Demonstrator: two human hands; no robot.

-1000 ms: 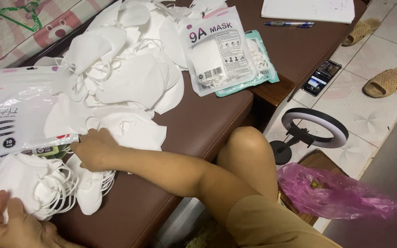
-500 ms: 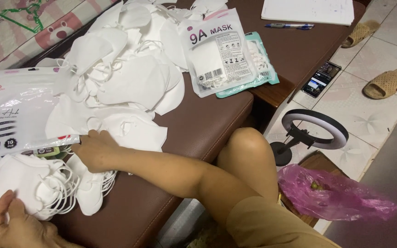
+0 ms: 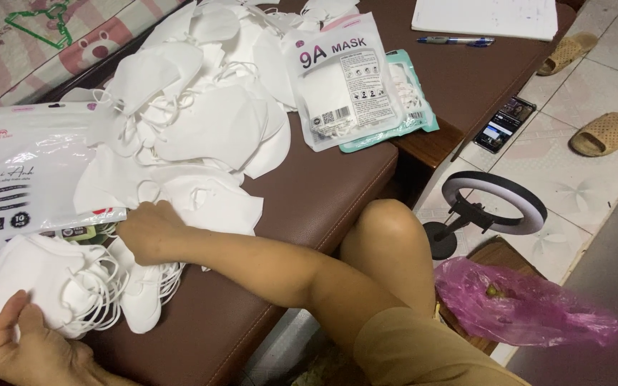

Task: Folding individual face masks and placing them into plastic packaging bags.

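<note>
My left hand (image 3: 33, 350) at the bottom left grips the lower edge of a stack of white face masks (image 3: 41, 282), whose ear loops hang out to the right. My right hand (image 3: 148, 232) reaches across from the right with curled fingers. It lies on the top end of that stack, closed on a white mask (image 3: 141, 297) at the stack's right side. Just beyond the right hand is a big loose pile of white masks (image 3: 202, 121) on the brown padded bench (image 3: 316, 193).
Flat white mask pouches (image 3: 37, 175) lie left of the pile, and filled mask packets (image 3: 348, 82) lie at its right. My bare knee (image 3: 388, 236) is beside the bench edge. On the floor are a ring light (image 3: 491, 204), a phone (image 3: 503, 125), a pink plastic bag (image 3: 523, 307) and sandals (image 3: 609, 132).
My left hand has shifted its grip slightly on the mask stack. My right hand stays in the same place.
</note>
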